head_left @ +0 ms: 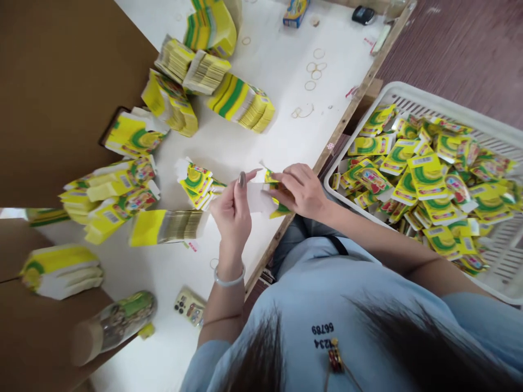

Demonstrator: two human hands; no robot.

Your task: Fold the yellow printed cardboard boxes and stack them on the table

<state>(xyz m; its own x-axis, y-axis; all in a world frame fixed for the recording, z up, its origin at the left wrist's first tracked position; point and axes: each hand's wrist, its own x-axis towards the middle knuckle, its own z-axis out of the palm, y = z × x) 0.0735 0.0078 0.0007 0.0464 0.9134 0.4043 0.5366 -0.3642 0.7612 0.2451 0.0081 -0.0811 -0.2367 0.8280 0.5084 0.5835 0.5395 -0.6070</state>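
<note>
A small yellow, green and white carton (269,206) is between my two hands above the white table, its plain white side and flaps partly showing. My right hand (302,190) grips its right end between thumb and fingers. My left hand (233,209) is closed at its left end, fingers curled and thumb up; its exact grip is partly hidden. Just left of that hand lies a small pile of folded cartons (196,184). Below this pile, a stack of flat cartons (169,227) lies fanned out, reaching near my left wrist.
More carton stacks (171,103) cover the table's left and far parts. A white basket (449,103) full of cartons stands right, past the wooden table edge (351,103). Rubber bands (316,71), a blue box (295,13), a phone (190,306) and a jar (118,324) lie about.
</note>
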